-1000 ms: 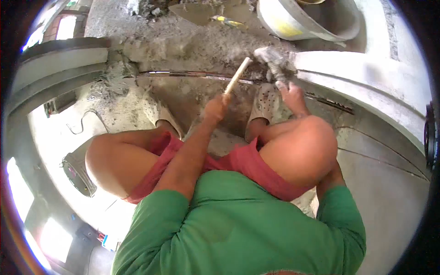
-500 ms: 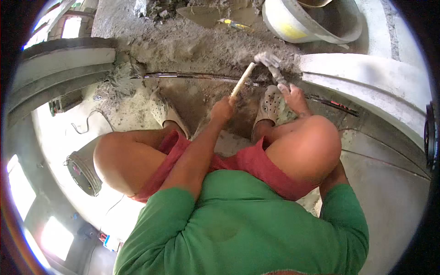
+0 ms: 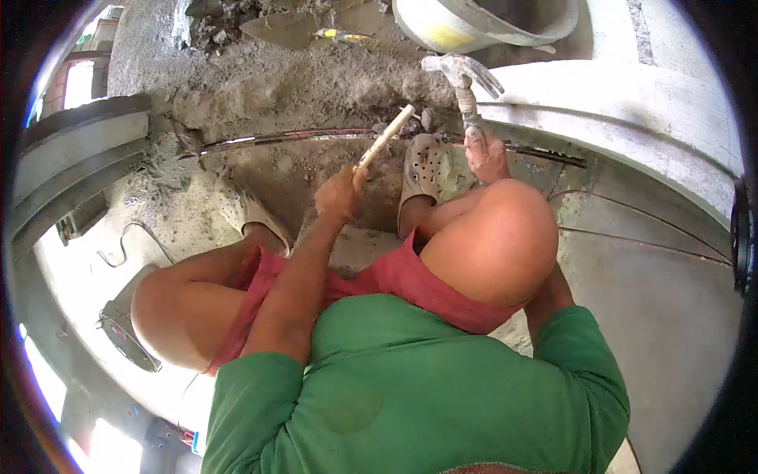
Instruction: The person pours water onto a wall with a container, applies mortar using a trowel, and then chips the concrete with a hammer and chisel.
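Note:
My left hand (image 3: 339, 192) is closed round a pale rod (image 3: 385, 139) that points up and to the right over the dirt. In my right hand (image 3: 485, 155) is a hammer (image 3: 459, 73), gripped by its handle. The hammer's grey, dusty head is raised above the rubble, with its claw to the right. The rod's far tip and the hammer head are apart. Beneath both lies a strip of broken, dusty ground (image 3: 292, 99) between two pale ledges.
A white bucket (image 3: 442, 31) lies tilted at the top. Left of it are a trowel blade (image 3: 276, 30) and a yellow-handled tool (image 3: 343, 36). Thin metal bars (image 3: 292, 136) cross in front of my shoes (image 3: 422, 166). A black container (image 3: 126, 340) stands at the left.
The hammer has come up from near the rod's tip, and its head now shows clearly. The rod stays in my left hand. The whole view has shifted, with things now further left.

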Action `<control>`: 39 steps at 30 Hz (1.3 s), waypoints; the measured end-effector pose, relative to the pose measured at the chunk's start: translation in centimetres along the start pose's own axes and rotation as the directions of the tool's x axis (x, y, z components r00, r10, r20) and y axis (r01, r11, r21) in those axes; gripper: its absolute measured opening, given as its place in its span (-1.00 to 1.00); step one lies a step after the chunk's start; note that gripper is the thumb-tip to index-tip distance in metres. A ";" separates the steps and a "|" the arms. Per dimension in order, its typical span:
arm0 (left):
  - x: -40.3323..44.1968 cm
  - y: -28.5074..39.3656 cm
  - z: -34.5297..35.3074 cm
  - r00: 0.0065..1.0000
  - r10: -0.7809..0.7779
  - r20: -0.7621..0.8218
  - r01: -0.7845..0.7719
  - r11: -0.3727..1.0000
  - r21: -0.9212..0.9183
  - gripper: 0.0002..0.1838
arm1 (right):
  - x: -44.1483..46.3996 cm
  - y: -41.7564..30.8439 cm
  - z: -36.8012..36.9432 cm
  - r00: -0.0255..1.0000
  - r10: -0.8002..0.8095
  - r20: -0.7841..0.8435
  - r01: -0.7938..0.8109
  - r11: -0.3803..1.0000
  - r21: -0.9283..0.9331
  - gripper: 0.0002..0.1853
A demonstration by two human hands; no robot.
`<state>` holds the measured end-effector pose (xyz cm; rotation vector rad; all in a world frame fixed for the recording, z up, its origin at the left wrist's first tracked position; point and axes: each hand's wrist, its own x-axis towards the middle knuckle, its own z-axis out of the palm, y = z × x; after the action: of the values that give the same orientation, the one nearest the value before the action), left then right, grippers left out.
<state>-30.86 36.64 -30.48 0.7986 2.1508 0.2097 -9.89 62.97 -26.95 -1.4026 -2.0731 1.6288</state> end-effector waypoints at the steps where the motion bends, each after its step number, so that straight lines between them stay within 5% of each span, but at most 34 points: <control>1: 0.6 -0.5 0.9 0.997 0.058 -0.060 -0.058 0.998 0.009 -0.51 | -0.6 0.6 0.1 1.000 0.024 -0.011 -0.024 1.000 -0.009 -0.49; 12: 1.7 0.7 0.6 0.992 -0.110 -0.063 0.105 0.991 -0.082 -0.47 | -2.6 -1.3 -0.7 0.998 0.037 0.051 -0.040 0.998 0.042 -0.45; 15: 1.8 1.3 0.6 0.987 -0.163 0.007 0.163 0.983 -0.079 -0.45 | -1.9 -1.8 -0.7 0.998 -0.055 -0.002 0.055 0.998 -0.024 -0.47; 17: 1.8 1.5 0.8 0.978 -0.200 0.052 0.203 0.977 -0.065 -0.44 | -2.0 -2.0 0.2 0.965 -0.218 -0.146 0.173 0.946 -0.273 -0.53; 19: 2.0 1.3 1.3 0.983 -0.178 0.035 0.180 0.979 -0.097 -0.42 | -0.6 2.7 2.0 0.984 -0.154 -0.094 0.116 0.938 -0.326 -0.39; 21: 1.8 1.4 1.4 0.986 -0.166 0.027 0.167 0.980 -0.105 -0.41 | 0.0 -0.6 2.7 0.981 0.089 0.170 -0.033 0.952 -0.304 -0.19; 24: 2.3 1.2 1.7 0.989 -0.149 0.002 0.148 0.983 -0.109 -0.41 | 1.0 2.4 3.6 0.989 0.095 0.110 -0.031 0.876 -0.481 -0.22; 28: 2.4 0.7 1.7 0.992 -0.119 0.029 0.123 0.975 -0.185 -0.40 | -0.8 -2.3 2.1 0.992 -0.091 0.091 0.112 0.961 -0.254 -0.31; 33: 2.5 0.7 0.9 0.990 -0.139 -0.002 0.138 0.982 -0.126 -0.39 | -0.3 -0.2 2.4 0.975 -0.212 -0.067 0.188 0.947 -0.260 -0.37; 34: 2.0 1.1 0.9 0.987 -0.159 -0.011 0.157 0.982 -0.107 -0.40 | 0.4 0.4 2.7 0.976 -0.206 -0.065 0.183 0.947 -0.263 -0.37; 36: 2.0 0.5 1.6 0.987 -0.158 0.017 0.159 0.981 -0.111 -0.40 | 2.2 0.5 2.6 0.987 0.158 0.035 -0.118 0.854 -0.507 -0.39; 38: 3.1 0.3 1.2 0.988 -0.154 0.019 0.156 0.982 -0.112 -0.40 | 2.8 1.7 2.3 0.996 0.088 0.023 -0.060 0.828 -0.557 -0.37; 39: 3.3 0.2 1.2 0.989 -0.147 0.024 0.149 0.982 -0.119 -0.40 | 1.6 0.1 2.3 0.990 0.139 -0.013 -0.131 0.892 -0.433 -0.40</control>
<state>-31.44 38.62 -33.30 0.5669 2.1496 0.2531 -12.09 62.58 -28.61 -1.7002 -2.5104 1.2684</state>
